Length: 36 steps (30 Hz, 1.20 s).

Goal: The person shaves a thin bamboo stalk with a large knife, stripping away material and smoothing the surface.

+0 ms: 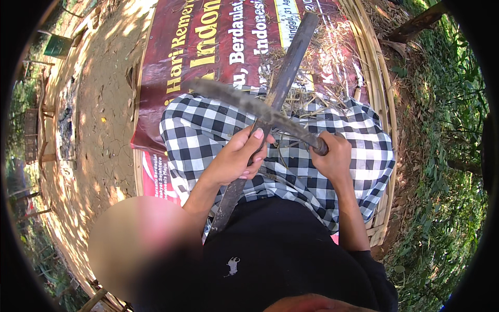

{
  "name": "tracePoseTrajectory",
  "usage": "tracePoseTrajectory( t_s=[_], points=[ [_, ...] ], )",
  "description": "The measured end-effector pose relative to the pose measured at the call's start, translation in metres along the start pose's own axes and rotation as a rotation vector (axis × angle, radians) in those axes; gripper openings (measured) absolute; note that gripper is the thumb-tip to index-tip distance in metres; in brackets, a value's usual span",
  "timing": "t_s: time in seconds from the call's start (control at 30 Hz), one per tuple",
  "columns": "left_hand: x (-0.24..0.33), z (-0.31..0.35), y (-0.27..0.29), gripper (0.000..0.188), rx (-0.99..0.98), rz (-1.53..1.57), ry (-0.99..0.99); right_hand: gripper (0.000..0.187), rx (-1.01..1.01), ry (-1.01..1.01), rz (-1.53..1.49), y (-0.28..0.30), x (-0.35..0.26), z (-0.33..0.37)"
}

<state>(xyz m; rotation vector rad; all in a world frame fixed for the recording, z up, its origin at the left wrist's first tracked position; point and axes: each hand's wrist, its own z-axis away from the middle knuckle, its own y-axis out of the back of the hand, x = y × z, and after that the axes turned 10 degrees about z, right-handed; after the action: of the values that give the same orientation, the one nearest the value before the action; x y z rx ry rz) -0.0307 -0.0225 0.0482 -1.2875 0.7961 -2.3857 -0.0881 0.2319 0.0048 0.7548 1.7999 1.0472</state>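
Note:
My left hand (236, 158) is closed around a long, dark, flat wooden stick (294, 57). The stick slants from beside my waist up to the far right, across my lap. In my right hand (335, 158) is the handle of a machete (226, 95), whose blade points to the far left and is smeared by motion. The blade crosses over the stick just beyond my left fingers; whether it touches the wood I cannot tell. Black-and-white checkered cloth (189, 120) covers my folded legs, with thin shavings (317, 106) scattered on it.
Beneath me a dark red printed banner (171, 57) lies on a bamboo platform (382, 78), with more shavings at its far right. Bare ground (99, 119) stretches left, and green plants (447, 119) grow on the right. A person's blurred shape (140, 244) is near my left arm.

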Motion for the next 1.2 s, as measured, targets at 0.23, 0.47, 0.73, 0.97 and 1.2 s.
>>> tracePoseTrajectory(
  t_s=[0.23, 0.47, 0.73, 0.97, 1.2],
  points=[
    [-0.003, 0.005, 0.008, 0.037, -0.04, -0.019, 0.004, 0.022, -0.096, 0.118, 0.051, -0.007, -0.001, -0.002],
    [-0.008, 0.014, 0.004, 0.035, -0.049, -0.023, -0.007, 0.029, -0.068, 0.182, 0.018, -0.023, 0.01, -0.006],
    [-0.022, 0.019, 0.002, 0.033, -0.018, -0.043, 0.04, 0.028, 0.038, 0.309, -0.027, -0.033, 0.028, -0.014],
    [-0.021, 0.039, 0.017, 0.037, -0.032, 0.124, -0.007, 0.021, 0.178, -0.537, 0.131, -0.015, 0.111, -0.073],
    [-0.005, 0.026, 0.022, 0.038, 0.056, 0.18, -0.074, 0.016, 0.233, -0.259, -0.057, 0.016, 0.051, -0.049]
  ],
)
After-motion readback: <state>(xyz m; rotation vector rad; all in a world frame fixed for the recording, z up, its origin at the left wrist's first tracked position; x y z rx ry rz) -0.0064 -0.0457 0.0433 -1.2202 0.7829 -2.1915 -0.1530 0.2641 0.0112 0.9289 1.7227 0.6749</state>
